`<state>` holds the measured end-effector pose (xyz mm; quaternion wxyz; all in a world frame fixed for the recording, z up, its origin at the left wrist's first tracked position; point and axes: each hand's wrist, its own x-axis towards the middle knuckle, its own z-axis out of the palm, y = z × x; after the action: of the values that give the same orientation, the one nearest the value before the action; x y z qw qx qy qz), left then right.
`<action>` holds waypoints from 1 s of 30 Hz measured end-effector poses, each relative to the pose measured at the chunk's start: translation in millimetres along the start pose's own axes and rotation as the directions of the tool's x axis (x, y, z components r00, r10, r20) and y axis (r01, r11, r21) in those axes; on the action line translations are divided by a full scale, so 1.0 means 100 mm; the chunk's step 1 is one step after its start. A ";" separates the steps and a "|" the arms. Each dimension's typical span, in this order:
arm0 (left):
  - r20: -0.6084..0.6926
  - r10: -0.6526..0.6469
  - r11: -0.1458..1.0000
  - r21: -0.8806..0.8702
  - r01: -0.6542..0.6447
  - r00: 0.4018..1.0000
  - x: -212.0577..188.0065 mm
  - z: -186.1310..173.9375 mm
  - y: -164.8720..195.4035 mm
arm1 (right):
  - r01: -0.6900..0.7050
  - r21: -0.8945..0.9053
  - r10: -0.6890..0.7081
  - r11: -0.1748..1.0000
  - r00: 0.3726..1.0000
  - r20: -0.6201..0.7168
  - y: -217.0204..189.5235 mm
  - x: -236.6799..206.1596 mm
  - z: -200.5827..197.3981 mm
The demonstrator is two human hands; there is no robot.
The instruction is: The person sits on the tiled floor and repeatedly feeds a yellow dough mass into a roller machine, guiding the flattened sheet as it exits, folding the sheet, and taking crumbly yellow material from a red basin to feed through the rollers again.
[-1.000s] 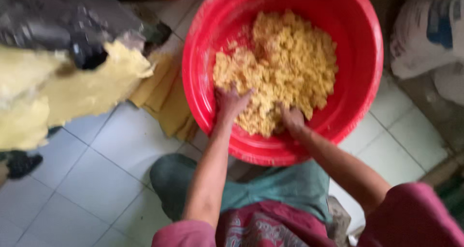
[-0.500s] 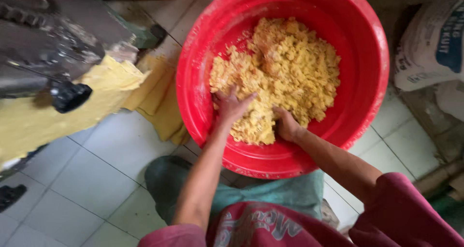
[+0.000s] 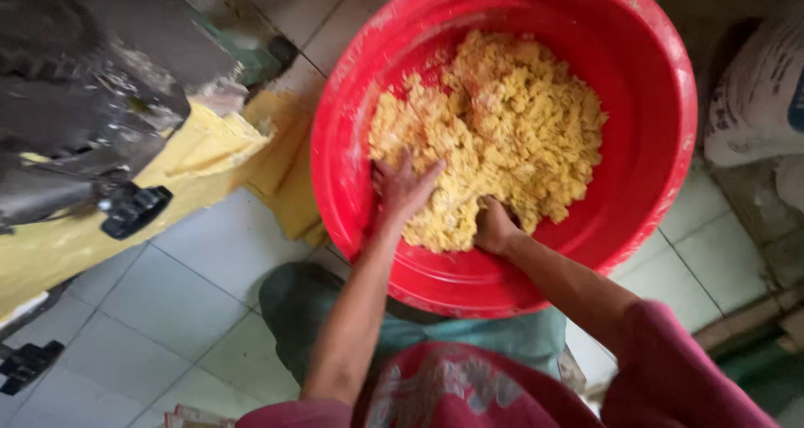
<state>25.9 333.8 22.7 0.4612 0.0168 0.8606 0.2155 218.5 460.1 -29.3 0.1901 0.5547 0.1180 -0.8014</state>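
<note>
Floor: pale tiled floor (image 3: 167, 302) — red basin (image 3: 670, 101) of yellow crumbly dough (image 3: 502, 126) | left hand (image 3: 404, 189) spread flat on dough, grasping nothing | right hand (image 3: 496, 227) clenched in dough | grey machine (image 3: 84, 101) at left, white sack (image 3: 754, 93) at right

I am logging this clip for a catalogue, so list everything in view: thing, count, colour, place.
basin: one, red, round, centre and right, on the floor
crumbly dough: one heap, yellow, inside the basin
dough sheet: one, yellow, left, hanging from the machine
machine: one, dark grey metal, upper left
sack: one, white, right edge
floor tiles: many, pale, lower left
left hand: one, fingers spread flat on the dough
right hand: one, pushed into the dough, fingers hidden
</note>
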 end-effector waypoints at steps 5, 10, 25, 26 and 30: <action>-0.011 0.023 0.997 0.079 -0.022 1.000 0.03 -0.46 -0.08 | -0.081 0.295 -0.033 0.952 0.932 0.361 0.48 0.13 0.73; 0.015 0.037 0.999 -0.036 -0.037 0.999 0.07 -0.59 -0.28 | -0.143 0.409 0.016 0.901 0.954 0.298 0.58 -0.22 1.08; -0.433 -0.042 0.444 -0.816 -0.371 0.900 -0.97 0.68 0.20 | 0.343 -0.164 -0.339 0.925 0.939 0.050 -0.11 -1.01 0.72; -0.473 -0.029 0.503 -0.768 -0.396 0.880 -1.02 0.69 0.25 | 0.387 -0.150 -0.377 0.910 0.922 0.094 -0.10 -1.01 0.66; -0.470 -0.042 0.557 -0.743 -0.370 0.881 -1.26 0.59 0.39 | 0.468 -0.152 -0.436 0.871 0.877 0.201 -0.04 -1.13 0.56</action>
<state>139.0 361.5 108.9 0.1882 -0.1633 0.7368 0.6285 204.5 461.3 96.0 0.0594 0.4239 0.3075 -0.8498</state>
